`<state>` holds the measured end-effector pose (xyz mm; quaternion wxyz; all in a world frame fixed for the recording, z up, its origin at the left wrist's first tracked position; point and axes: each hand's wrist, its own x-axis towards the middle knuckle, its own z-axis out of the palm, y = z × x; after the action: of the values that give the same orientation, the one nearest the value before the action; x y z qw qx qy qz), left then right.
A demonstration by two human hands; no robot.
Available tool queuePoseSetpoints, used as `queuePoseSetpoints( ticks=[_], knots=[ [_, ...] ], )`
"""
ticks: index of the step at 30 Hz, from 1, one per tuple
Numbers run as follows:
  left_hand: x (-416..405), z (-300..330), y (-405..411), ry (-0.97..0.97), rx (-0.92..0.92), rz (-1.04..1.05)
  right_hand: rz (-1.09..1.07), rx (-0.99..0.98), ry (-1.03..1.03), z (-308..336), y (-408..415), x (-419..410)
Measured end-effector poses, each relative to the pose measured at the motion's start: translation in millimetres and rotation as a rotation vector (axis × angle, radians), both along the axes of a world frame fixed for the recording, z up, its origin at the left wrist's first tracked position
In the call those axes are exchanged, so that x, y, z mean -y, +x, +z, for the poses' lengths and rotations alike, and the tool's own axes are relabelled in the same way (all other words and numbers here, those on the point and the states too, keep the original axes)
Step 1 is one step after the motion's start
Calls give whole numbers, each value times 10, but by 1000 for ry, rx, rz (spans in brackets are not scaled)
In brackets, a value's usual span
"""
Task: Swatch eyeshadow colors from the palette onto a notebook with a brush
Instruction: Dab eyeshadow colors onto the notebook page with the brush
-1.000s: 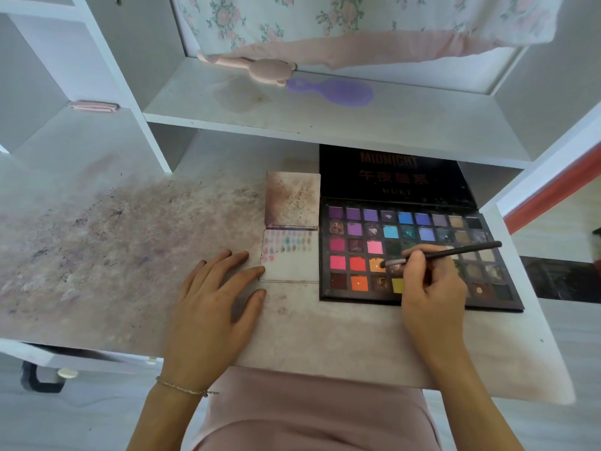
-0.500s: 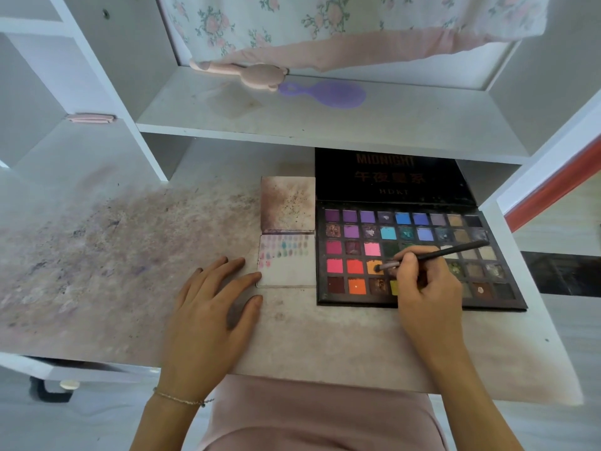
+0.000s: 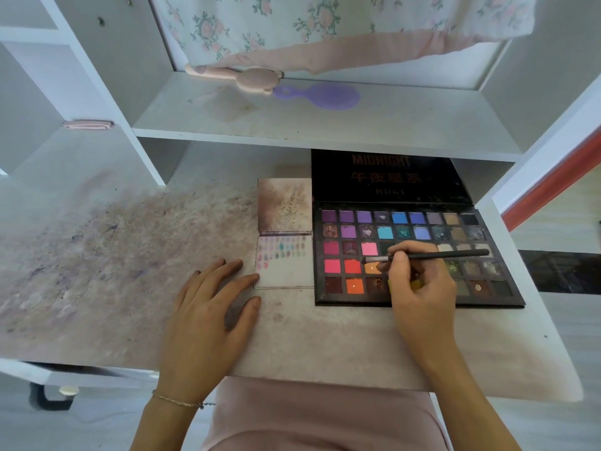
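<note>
A right hand (image 3: 419, 281) closes its grip on a thin black brush (image 3: 435, 255), bristles over the orange pans of an open eyeshadow palette (image 3: 413, 255) on the stained bench (image 3: 97, 271). The left hand (image 3: 211, 307) lies flat, fingers spread, index fingertip touching the swatched notebook (image 3: 284, 252) just left of the palette.

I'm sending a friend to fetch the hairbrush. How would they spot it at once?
Look at the white shelf above the stained desk, just under the floral curtain. The flat lilac plastic hairbrush lies there, its handle pointing left. Its neighbour, the pale pink bear-shaped brush, sits just left of that handle, so pick the purple oval one.
</note>
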<state>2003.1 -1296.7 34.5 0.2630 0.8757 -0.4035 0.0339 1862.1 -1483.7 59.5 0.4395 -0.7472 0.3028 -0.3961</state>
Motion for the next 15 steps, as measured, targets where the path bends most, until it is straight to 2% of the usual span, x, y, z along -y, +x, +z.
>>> queuePoseSetpoints(
  ticks=[8,15],
  knots=[
    [-1,27,-12,22,-3,6,227,8,31,21,509,-349],
    [-6,23,0,25,7,5,204,-108,-1,-48,678,-404]
  ],
)
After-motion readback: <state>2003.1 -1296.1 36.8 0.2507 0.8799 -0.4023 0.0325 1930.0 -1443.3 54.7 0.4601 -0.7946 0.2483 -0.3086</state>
